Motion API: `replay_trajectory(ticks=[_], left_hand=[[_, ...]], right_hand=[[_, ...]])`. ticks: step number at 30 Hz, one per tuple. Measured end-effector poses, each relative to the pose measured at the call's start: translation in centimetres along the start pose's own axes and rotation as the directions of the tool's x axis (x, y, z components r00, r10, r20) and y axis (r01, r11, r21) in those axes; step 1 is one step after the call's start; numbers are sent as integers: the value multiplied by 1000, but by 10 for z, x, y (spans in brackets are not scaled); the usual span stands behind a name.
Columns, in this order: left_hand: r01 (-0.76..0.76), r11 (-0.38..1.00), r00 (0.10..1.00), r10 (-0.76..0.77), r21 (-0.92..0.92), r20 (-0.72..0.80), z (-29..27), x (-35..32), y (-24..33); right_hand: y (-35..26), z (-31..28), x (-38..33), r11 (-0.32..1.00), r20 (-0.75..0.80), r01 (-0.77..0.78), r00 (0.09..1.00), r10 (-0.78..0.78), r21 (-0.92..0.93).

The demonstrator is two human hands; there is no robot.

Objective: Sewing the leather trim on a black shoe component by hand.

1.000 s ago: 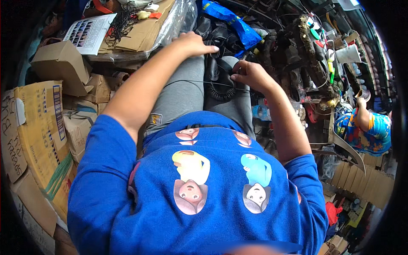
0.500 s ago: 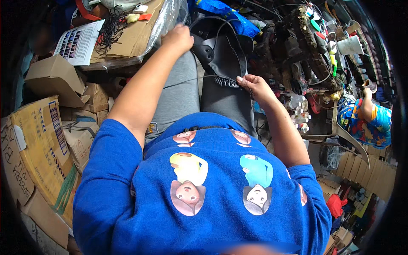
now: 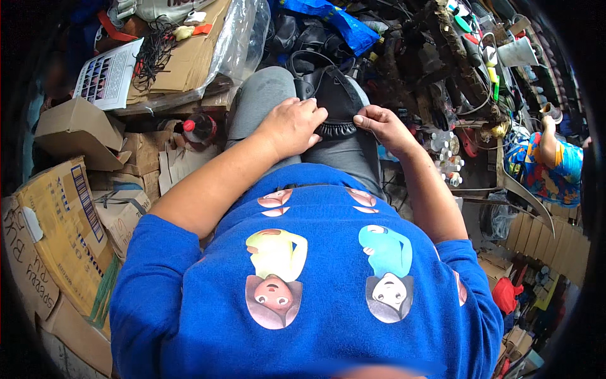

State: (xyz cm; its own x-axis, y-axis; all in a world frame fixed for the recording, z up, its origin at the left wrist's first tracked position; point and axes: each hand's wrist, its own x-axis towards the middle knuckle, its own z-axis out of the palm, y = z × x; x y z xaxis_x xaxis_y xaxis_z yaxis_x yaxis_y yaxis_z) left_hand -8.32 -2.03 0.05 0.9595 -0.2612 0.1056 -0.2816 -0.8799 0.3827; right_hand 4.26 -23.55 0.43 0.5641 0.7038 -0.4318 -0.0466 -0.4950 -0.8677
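Note:
A black leather shoe upper [image 3: 338, 98] lies across my thighs. Its toe end, nearest me, has a gathered, puckered seam [image 3: 336, 130]. At the right end of that seam, my right hand [image 3: 382, 128] pinches the edge between thumb and fingers. My left hand [image 3: 292, 128] is at the upper's left side, its fingers bent over the leather near the seam; its thumb side is partly hidden. A black loop, a cord or strap [image 3: 302, 55], arches over the far end of the upper.
On the left, a table holds cardboard sheets [image 3: 183, 72], a printed sheet [image 3: 108, 74] and tangled black cords [image 3: 153, 60]. Cardboard boxes [image 3: 79, 129] and a dark bottle with a red cap [image 3: 199, 128] stand below. A cluttered workbench [image 3: 464, 69] and another person's patterned clothing [image 3: 549, 161] are at right.
My left hand has come back from beyond my left knee, as a fist, to the seam of the upper. The thread stretched leftward no longer shows. My right hand keeps its pinch.

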Motion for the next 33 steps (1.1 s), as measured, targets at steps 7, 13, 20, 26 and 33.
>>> replay_trajectory(ticks=[7,13,20,26,33], left_hand=[[56,950,996,-33,-306,80,-3,19,-37],[-181,973,972,200,143,-128,-18,24,-52],[-52,975,998,41,217,54,-5,30,-35],[140,944,986,-161,299,45,-2,19,-38],[264,330,955,-220,-906,198,-112,-31,-30]], right_hand=[[-6,-5,-10,987,-8,-10,1000,11,162],[-2,-17,-10,984,-33,-62,997,68,165],[7,-14,-10,996,-41,-12,999,15,87],[1,-1,-5,999,-73,22,997,-19,42],[-23,12,9,873,-29,170,978,-206,-457]])
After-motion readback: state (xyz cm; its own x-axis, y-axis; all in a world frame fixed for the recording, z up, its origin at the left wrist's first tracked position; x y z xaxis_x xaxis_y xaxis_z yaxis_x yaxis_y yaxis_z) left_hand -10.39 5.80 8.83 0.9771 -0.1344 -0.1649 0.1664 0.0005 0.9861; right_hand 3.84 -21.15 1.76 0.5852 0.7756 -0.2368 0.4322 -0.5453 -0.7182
